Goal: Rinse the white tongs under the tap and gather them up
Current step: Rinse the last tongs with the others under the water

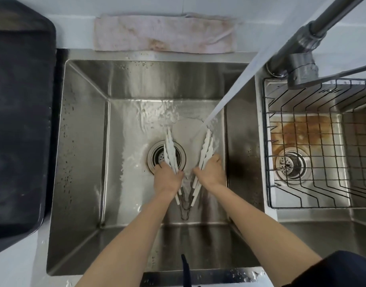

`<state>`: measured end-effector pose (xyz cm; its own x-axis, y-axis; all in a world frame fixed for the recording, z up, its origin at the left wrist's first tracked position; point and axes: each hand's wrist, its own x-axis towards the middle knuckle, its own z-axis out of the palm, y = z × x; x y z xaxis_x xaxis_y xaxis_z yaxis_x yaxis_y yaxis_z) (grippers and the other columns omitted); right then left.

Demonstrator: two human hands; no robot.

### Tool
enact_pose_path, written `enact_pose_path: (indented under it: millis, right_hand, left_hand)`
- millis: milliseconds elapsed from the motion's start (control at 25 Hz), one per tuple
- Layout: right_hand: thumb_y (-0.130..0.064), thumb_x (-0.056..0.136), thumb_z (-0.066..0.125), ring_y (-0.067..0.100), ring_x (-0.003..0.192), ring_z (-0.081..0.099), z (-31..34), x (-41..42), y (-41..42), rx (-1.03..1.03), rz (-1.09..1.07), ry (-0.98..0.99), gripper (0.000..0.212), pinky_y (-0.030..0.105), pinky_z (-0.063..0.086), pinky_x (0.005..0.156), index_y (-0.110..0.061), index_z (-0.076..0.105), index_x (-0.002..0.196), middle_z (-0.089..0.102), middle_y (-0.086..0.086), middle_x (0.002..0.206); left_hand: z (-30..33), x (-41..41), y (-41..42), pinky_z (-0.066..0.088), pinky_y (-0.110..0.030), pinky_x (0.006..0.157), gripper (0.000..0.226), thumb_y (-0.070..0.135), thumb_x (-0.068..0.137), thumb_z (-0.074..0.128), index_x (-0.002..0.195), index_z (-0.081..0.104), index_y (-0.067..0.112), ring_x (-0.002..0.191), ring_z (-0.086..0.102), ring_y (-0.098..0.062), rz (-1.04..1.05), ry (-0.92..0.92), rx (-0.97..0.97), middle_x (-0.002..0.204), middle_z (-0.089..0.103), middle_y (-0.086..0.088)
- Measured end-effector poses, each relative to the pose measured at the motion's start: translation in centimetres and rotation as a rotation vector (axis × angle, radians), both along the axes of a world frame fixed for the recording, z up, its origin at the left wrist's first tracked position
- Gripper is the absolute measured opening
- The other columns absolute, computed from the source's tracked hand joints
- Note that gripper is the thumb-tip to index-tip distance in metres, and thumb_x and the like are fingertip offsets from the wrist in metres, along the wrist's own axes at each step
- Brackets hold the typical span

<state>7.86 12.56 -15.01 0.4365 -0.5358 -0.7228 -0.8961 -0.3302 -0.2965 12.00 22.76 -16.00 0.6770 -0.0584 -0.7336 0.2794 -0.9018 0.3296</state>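
Note:
Down in the left steel sink (pixel 84 141), my left hand (pixel 167 178) grips a bundle of white serrated tongs (pixel 170 150) whose tips point away over the drain (pixel 166 157). My right hand (pixel 212 172) grips a second bundle of white tongs (pixel 207 148), tips angled up to the right. The handle ends of both bundles meet in a V below my wrists. Water from the tap (pixel 302 48) streams diagonally and lands near the tips of the right bundle.
A stained cloth (pixel 163 34) lies on the ledge behind the sink. A dark tray (pixel 20 121) covers the counter at left. The right basin holds a black wire rack (pixel 314 146) above a rust-stained floor and second drain (pixel 289 164).

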Motion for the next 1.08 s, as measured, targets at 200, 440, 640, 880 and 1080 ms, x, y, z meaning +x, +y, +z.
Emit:
enact_pose_path:
  millis: [200,440,640,880,1080]
  right_hand:
    - [-0.023,0.080,0.063,0.034,0.112,0.056,0.7,-0.1,0.1,0.073,-0.139,-0.101,0.064,0.036,0.048,0.086,-0.001,0.031,0.130,0.051,0.018,0.129]
    - [-0.026,0.084,0.058,0.030,0.116,0.057,3.2,1.5,0.0,0.276,-0.356,-0.275,0.061,0.029,0.045,0.088,-0.003,0.036,0.136,0.059,0.011,0.124]
    - [-0.016,0.080,0.058,0.027,0.100,0.064,6.6,3.1,-0.9,0.346,-0.392,-0.465,0.024,0.044,0.051,0.094,-0.013,0.057,0.104,0.066,0.009,0.102]
    - [-0.017,0.088,0.062,0.010,0.057,0.059,12.1,4.1,-2.1,0.770,-0.673,-0.780,0.011,0.023,0.053,0.063,-0.011,0.059,0.079,0.061,0.000,0.060]
    - [-0.045,0.088,0.054,0.003,0.039,0.052,15.0,5.6,-2.3,0.849,-0.661,-0.768,0.031,0.018,0.047,0.047,-0.017,0.059,0.077,0.054,-0.009,0.045]
  left_hand:
    - [0.4,0.3,0.8,0.042,-0.031,0.076,0.039,0.023,0.079,0.060,0.110,0.053,0.001,0.103,0.057,-0.032,0.046,-0.022,-0.123,0.108,0.060,-0.015]
    - [5.4,2.6,0.7,0.047,-0.021,0.063,0.022,0.006,0.081,0.053,0.100,0.048,0.015,0.069,0.053,-0.013,0.409,-0.028,-0.538,0.080,0.055,-0.001]
    - [8.8,3.6,0.5,0.048,-0.028,0.051,0.006,0.018,0.088,0.058,0.086,0.052,0.016,0.042,0.053,-0.008,0.481,0.029,-0.780,0.053,0.055,0.003]
    - [12.2,4.0,0.2,0.035,-0.016,0.035,0.023,0.028,0.091,0.054,0.072,0.045,0.018,0.030,0.038,-0.004,0.603,0.107,-0.984,0.038,0.042,0.010]
    - [14.4,4.2,0.5,0.030,-0.013,0.031,0.032,0.031,0.091,0.053,0.064,0.041,0.019,0.029,0.035,-0.005,0.654,0.144,-1.125,0.037,0.037,0.008]
